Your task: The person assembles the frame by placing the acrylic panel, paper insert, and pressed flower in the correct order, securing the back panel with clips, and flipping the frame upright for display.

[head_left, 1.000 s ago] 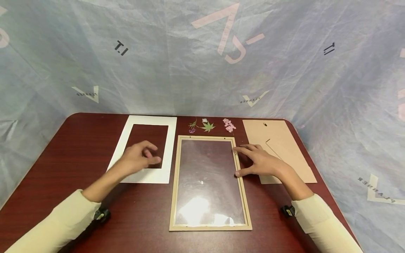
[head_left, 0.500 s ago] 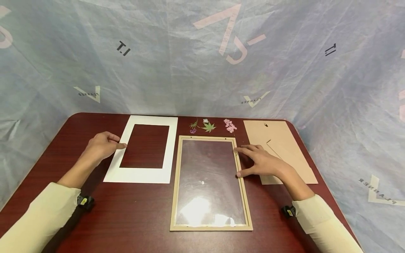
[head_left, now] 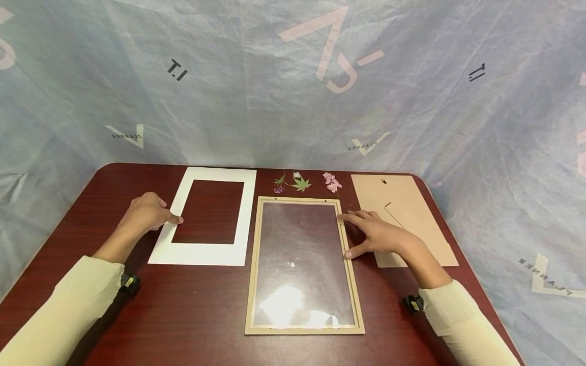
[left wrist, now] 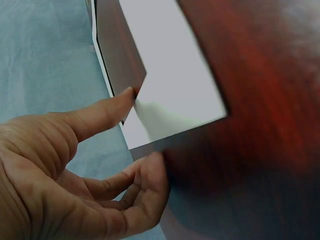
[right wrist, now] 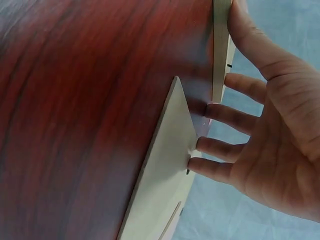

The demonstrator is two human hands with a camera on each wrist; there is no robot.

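Note:
At the left lies a white picture mat (head_left: 208, 254) with a rectangular opening. My left hand (head_left: 148, 212) straddles its left border: the thumb reaches across to the inner edge, and the curled fingers sit at the outer edge, pinching the strip between them. In the left wrist view the white mat (left wrist: 175, 70) runs away from the thumb. A light wooden picture frame (head_left: 254, 264) with a clear pane (head_left: 297, 254) lies in the middle. Against its right side rest the thumb and index finger of my right hand (head_left: 377, 234), the fingers spread and fairly straight.
Behind the frame lie a green leaf (head_left: 301, 183), pink flowers (head_left: 331, 182), a small white flower (head_left: 296, 174) and a purple sprig (head_left: 279, 189). A tan backing board (head_left: 412, 208) lies at the right, partly under my right hand in the head view. A fabric sheet (head_left: 293, 91) hangs behind the table.
My left hand has moved left from over the mat's opening to its left border, then slid slightly nearer me. My right thumb has shifted slightly along the frame's side.

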